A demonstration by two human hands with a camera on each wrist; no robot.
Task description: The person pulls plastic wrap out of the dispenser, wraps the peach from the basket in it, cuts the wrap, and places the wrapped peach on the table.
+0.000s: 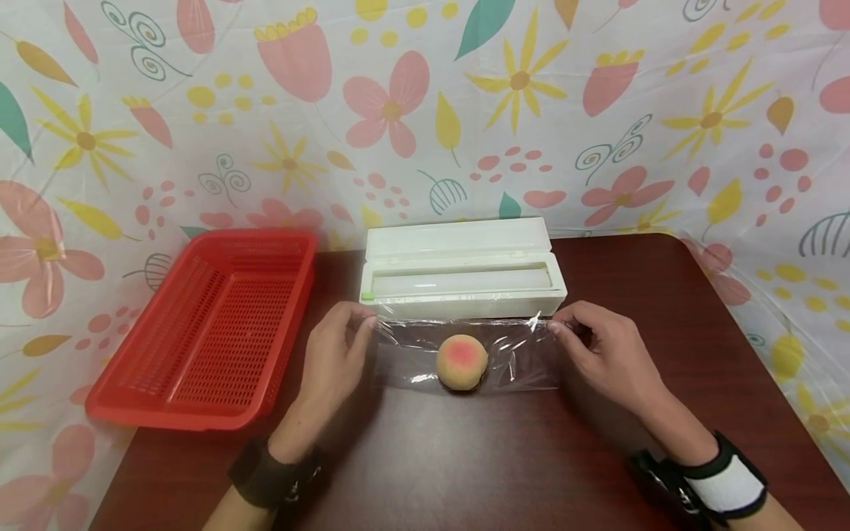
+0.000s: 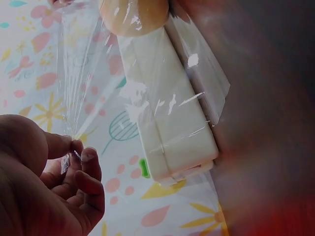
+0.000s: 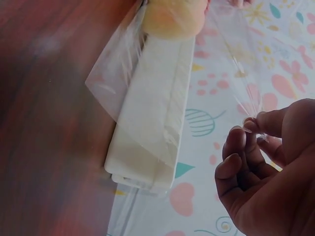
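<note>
Far left there's a red plastic basket (image 1: 222,343), and all I can make out inside it is its own slotted floor.

Next along, the left hand (image 1: 335,354) pinches one far corner of the clear cling film (image 1: 408,365) between thumb and finger. That bit is already bunched into creases in the left wrist view, so I'd watch for it tearing or slipping out if the pull gets uneven.

In the middle, the peach (image 1: 461,362) looks to be sitting on the film, roughly centred. It's round, so imo tipping or yanking the sheet could make it roll off toward a near edge. The sheet's also pretty narrow, and slack film loves sticking to itself, so a fold could leave part of the peach bare.

Right behind is the white cling film dispenser box (image 1: 465,306), lid (image 1: 458,237) tipped back, with a pale roll (image 1: 458,282) lying inside and a green slider (image 1: 367,296) at the front left. The far film edge is up close to it and might snag there. Can't tell if the sheet is fully cut off.

Finally, the right hand (image 1: 607,354) pinches the other far corner; lift one side quicker and the film skews.
</note>
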